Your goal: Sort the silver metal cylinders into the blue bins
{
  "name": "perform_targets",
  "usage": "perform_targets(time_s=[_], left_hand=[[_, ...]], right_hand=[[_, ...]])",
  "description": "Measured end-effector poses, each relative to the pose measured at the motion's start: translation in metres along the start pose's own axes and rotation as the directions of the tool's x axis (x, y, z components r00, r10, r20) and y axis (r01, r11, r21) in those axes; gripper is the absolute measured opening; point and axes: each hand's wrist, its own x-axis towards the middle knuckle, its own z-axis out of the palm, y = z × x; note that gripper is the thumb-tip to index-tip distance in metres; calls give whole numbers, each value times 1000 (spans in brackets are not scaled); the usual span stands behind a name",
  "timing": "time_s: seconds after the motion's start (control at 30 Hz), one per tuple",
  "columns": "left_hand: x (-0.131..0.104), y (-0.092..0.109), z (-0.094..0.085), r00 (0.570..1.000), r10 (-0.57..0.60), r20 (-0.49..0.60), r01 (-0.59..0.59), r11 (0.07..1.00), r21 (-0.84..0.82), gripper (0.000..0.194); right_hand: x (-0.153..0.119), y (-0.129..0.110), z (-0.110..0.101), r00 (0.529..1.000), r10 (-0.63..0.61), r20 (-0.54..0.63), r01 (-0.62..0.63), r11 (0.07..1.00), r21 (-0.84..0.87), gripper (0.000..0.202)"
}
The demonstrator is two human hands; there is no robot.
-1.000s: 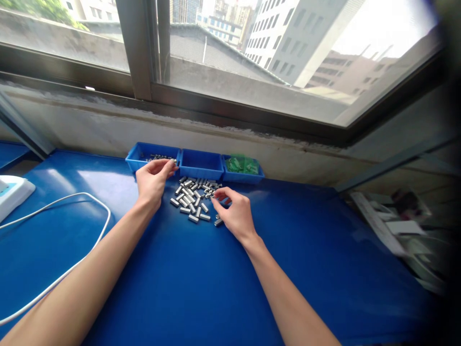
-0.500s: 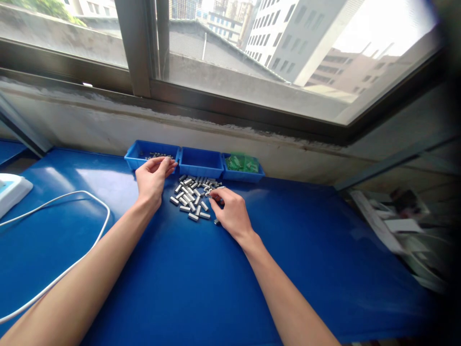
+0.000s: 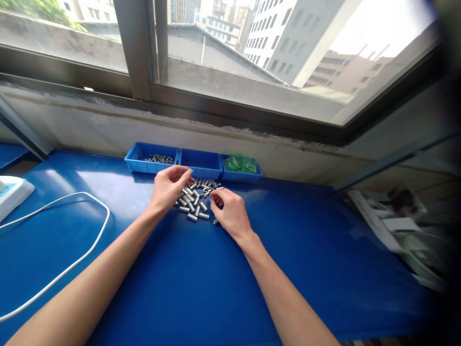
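Note:
Several small metal pieces (image 3: 192, 203) lie in a loose pile on the blue table (image 3: 201, 283). My left hand (image 3: 171, 186) is over the pile's left side, thumb and fingertips close together; whatever is between them is too small to make out. At the pile's right edge, my right hand (image 3: 230, 211) has its fingers curled into a pinch, and its hold is hidden too. Behind the pile stand a blue bin with small metal parts (image 3: 132, 164), a middle blue bin (image 3: 201, 171) and a blue bin with green bags (image 3: 242, 177).
A white cable (image 3: 104, 226) curves over the table's left side, near a white device (image 3: 16, 194). The wall and window frame (image 3: 230, 108) rise behind the bins. Blurred items (image 3: 399, 223) lie beyond the table's right edge.
My left hand has moved right and slightly down, from the front of the left bin to over the pile. My right hand has hardly moved.

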Motion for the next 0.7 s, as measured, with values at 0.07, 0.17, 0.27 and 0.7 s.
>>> perform_targets(time_s=[0.07,0.17,0.27,0.7], left_hand=[[0,-1,0,1000,10,8,-10,1000,19,38],[-1,-3,0,999,19,27,-20,999,38,39],[-1,-3,0,999,24,45,-27,998,55,38],[-15,7,7,893,74,443,-101,994,39,35]], right_hand=[[0,0,0,1000,5,-8,-5,1000,-5,20],[0,0,1,999,14,-33,-14,1000,5,22],[1,-2,1,994,83,-70,-73,989,132,19],[7,-2,0,881,438,181,-306,234,923,35]])
